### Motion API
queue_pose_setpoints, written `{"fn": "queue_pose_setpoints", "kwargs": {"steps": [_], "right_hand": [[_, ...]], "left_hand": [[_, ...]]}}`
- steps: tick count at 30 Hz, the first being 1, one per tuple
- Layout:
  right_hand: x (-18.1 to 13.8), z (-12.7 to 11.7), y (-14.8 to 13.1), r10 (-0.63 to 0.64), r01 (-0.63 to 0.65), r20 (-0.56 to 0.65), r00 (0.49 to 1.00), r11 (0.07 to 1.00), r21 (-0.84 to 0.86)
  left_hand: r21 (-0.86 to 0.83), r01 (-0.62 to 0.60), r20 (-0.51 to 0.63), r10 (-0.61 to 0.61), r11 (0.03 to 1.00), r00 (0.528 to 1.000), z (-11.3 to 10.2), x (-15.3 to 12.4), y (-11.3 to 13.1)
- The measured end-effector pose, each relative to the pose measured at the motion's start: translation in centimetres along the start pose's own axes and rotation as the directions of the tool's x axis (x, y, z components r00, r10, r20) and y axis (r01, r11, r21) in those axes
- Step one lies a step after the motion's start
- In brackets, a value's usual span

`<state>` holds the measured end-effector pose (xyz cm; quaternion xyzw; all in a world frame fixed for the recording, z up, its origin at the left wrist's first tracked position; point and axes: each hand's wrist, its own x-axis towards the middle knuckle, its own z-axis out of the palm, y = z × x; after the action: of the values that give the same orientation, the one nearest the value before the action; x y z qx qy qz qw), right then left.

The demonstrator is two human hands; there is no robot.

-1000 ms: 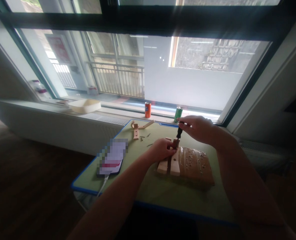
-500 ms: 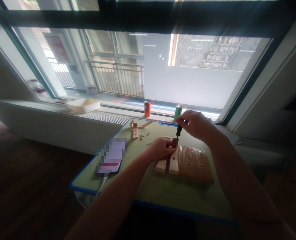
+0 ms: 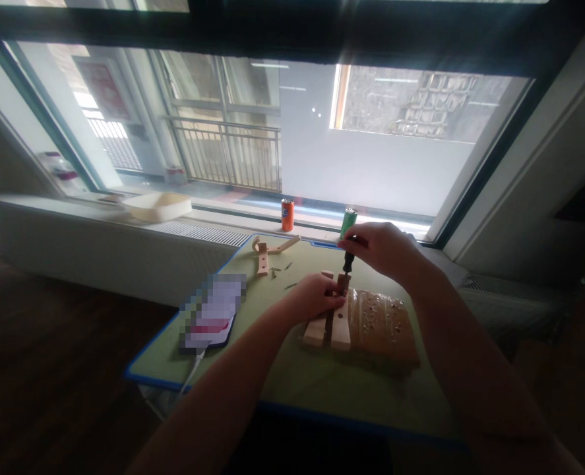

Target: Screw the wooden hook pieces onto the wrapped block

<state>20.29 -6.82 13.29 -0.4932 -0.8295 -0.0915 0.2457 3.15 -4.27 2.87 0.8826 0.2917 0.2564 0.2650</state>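
My left hand (image 3: 310, 298) grips a small upright wooden piece (image 3: 342, 285) that stands on pale wooden slats (image 3: 330, 332) on the green table (image 3: 292, 369). Above it my right hand (image 3: 378, 249) holds the black handle of a screwdriver (image 3: 347, 262), which points straight down into the top of that piece. Right of the slats lies a brown wooden board (image 3: 381, 326) under clear wrap, with small bits of hardware on it.
A phone (image 3: 212, 320) with a white cable lies at the table's left. Wooden parts (image 3: 267, 254) and loose screws lie at the far edge. An orange can (image 3: 287, 215), a green can (image 3: 348, 221) and a white tray (image 3: 156, 206) stand on the window sill.
Both hands keep their hold on the wooden piece and the screwdriver. The view has drifted a little, so everything sits slightly further left and higher.
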Motion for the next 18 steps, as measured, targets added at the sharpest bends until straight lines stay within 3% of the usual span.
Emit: {"fn": "queue_pose_setpoints", "kwargs": {"steps": [8,15,18], "right_hand": [[-0.3,0.0,-0.5,-0.026,0.018,0.090,0.996,0.996,0.091],[0.3,0.9,-0.5,0.065,-0.065,-0.003,0.998,0.998,-0.019],[0.1,0.5,-0.6,0.036,-0.037,0.017,0.999,0.998,0.050]], "left_hand": [[0.020,-0.030,-0.021,0.030,0.999,0.999,0.3,0.1,-0.4],[-0.002,-0.009,-0.014,0.009,1.000,1.000,0.2,0.0,-0.2],[0.011,-0.014,-0.016,0.014,1.000,1.000,0.2,0.1,-0.4]]}}
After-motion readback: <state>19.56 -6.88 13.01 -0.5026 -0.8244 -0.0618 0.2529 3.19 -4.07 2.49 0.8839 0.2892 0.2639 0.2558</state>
